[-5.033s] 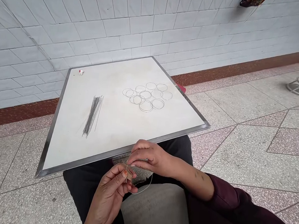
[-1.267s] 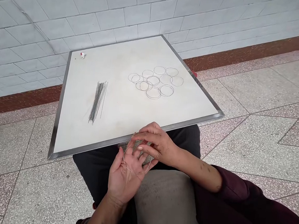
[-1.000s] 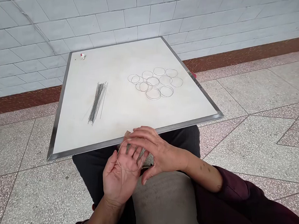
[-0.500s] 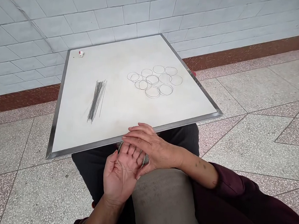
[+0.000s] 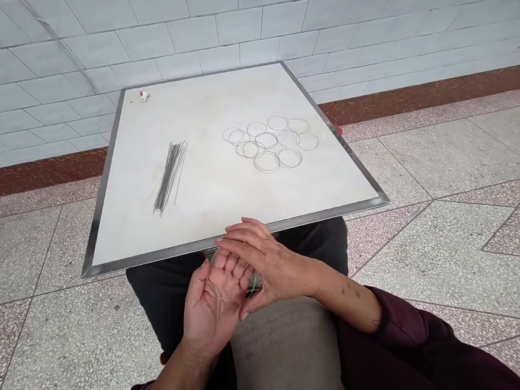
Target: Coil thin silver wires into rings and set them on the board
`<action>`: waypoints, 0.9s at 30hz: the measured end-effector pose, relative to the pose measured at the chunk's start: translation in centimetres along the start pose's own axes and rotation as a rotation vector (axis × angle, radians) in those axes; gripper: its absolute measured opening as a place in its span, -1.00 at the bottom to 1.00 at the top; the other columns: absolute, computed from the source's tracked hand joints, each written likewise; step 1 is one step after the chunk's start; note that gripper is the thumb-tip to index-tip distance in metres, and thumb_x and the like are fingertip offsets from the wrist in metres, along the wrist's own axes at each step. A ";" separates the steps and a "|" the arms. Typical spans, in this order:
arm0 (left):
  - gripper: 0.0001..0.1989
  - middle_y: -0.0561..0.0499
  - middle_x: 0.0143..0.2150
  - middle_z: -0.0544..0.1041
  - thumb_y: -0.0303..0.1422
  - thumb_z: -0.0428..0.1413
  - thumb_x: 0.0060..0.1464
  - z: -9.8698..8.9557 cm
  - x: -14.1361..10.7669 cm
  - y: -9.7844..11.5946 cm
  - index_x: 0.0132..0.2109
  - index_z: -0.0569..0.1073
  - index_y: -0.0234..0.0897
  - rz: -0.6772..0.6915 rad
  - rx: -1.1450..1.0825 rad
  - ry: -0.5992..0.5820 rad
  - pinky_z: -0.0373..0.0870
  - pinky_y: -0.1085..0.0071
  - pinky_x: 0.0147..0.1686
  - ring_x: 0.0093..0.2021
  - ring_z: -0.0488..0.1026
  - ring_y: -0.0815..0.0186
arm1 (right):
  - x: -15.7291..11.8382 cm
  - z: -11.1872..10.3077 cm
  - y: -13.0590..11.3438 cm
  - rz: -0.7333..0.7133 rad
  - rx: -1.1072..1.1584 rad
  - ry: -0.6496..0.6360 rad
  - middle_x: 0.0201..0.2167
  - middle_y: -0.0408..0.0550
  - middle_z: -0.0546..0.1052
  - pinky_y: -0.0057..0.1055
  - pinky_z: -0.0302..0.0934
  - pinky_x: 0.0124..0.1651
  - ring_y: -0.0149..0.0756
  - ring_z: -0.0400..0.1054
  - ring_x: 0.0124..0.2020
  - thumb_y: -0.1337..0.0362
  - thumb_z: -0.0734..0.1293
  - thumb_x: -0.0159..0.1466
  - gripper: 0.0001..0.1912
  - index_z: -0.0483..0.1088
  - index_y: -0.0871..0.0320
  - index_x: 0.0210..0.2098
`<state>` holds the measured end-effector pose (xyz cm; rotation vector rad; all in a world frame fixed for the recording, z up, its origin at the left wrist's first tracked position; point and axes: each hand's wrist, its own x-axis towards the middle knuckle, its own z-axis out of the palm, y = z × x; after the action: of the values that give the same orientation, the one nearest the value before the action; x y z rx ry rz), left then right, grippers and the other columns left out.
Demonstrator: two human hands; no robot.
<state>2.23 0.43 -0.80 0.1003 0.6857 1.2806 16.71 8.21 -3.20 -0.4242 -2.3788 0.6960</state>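
A thin wire ring (image 5: pixel 223 299) rests across the palm of my left hand (image 5: pixel 213 319), which is turned upward just in front of the near table edge. The left thumb sits by the ring's left side, and the left fingers curl slightly under my right hand (image 5: pixel 268 258). Reaching over from the right, my right hand spans the ring with its thumb low and its fingers at the top, covering part of the wire. Both hands hold the ring between them. The exact contact of the right fingertips is hard to see.
On the white metal-edged table (image 5: pixel 215 198) lies a bundle of straight dark wires (image 5: pixel 169 177) at left. Several wire rings (image 5: pixel 267 154) overlap at right. A small white-and-red object (image 5: pixel 144 96) stands in the far left corner. Behind is a tiled wall (image 5: pixel 236 21).
Both hands and the ring have shifted slightly to the right in view. The ring's wire sits a little differently over the left palm. Things on the table stay as they were.
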 end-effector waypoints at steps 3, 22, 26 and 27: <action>-0.55 -0.12 0.20 0.45 -0.15 -0.07 0.24 0.0 0.0 0.0 0.16 0.44 -0.20 0.001 0.006 -0.011 0.17 0.12 0.25 0.31 0.23 0.10 | 0.0 0.2 0.1 -0.009 -0.017 0.012 0.16 0.22 0.32 0.09 -0.21 0.41 0.04 0.10 0.28 -0.17 0.47 0.07 0.04 0.04 0.23 0.34; -0.83 -0.06 -0.23 0.53 -0.33 0.14 0.19 -2.2 -0.5 0.4 -0.19 0.60 -0.30 0.119 0.079 0.152 0.44 0.42 -0.23 -0.24 0.45 0.31 | -0.4 0.0 0.3 0.056 -0.047 0.123 0.18 0.24 0.27 0.14 -0.13 0.38 0.06 0.14 0.26 -0.16 0.50 0.05 0.13 -0.07 0.19 0.38; -0.88 -0.04 -0.31 0.50 -0.35 0.21 0.14 -2.8 -0.5 0.6 -0.23 0.60 -0.31 0.128 0.121 0.117 0.44 0.46 -0.28 -0.29 0.42 0.34 | -0.4 -0.2 0.5 0.074 -0.045 0.152 0.19 0.26 0.26 0.15 -0.10 0.37 0.08 0.12 0.27 -0.18 0.49 0.05 0.14 -0.07 0.19 0.38; -0.88 -0.03 -0.33 0.49 -0.35 0.23 0.12 -2.9 -0.5 0.6 -0.24 0.60 -0.31 0.127 0.140 0.104 0.43 0.47 -0.30 -0.30 0.41 0.35 | -0.4 -0.2 0.5 0.078 -0.040 0.151 0.19 0.26 0.27 0.14 -0.10 0.37 0.07 0.12 0.27 -0.18 0.49 0.05 0.14 -0.07 0.19 0.38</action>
<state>0.17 -0.74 -2.64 0.1949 0.8697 1.3659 17.23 8.46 -3.52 -0.5694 -2.2464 0.6290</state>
